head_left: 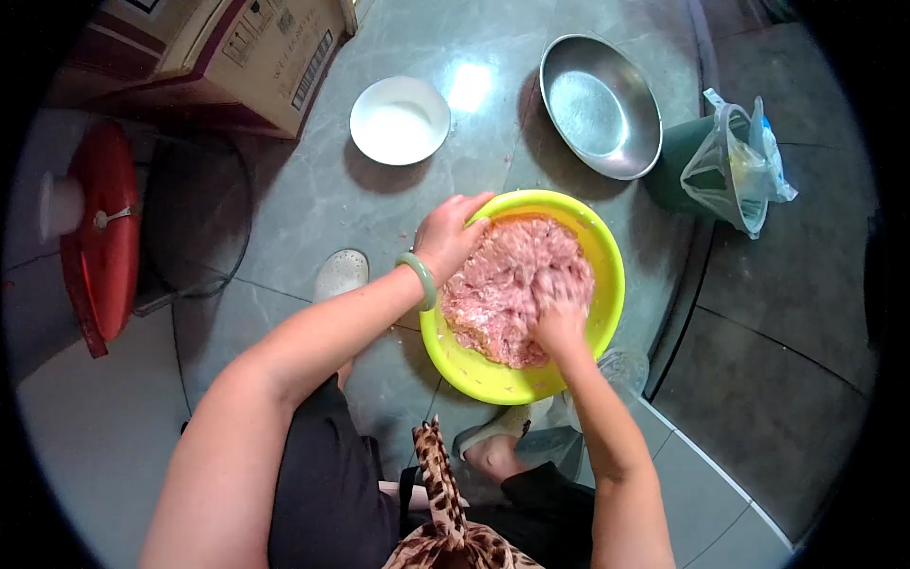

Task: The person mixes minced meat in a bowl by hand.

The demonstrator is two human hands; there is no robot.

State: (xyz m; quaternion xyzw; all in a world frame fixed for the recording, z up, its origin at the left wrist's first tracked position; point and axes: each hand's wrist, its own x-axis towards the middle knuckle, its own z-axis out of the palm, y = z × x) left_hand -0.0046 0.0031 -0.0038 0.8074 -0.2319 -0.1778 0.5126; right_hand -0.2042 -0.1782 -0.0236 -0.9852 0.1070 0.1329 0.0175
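Observation:
A yellow-green bowl (614,275) holds a mass of pink minced meat (502,275) with pale bits in it. My left hand (449,237), with a green bangle at the wrist, grips the bowl's upper left rim, the thumb lying over the edge. On the right side of the bowl, my right hand (561,318) is pushed into the meat. Its fingers are smeared by motion and partly sunk in the meat, so their closure cannot be made out.
Beyond the bowl stand a white bowl (400,120) and a metal basin (602,107). A green bin (684,161) with a plastic liner is at the right. Cardboard boxes (270,57) stand upper left, a red stool (102,237) far left. A clear plastic bag (623,372) lies lower right.

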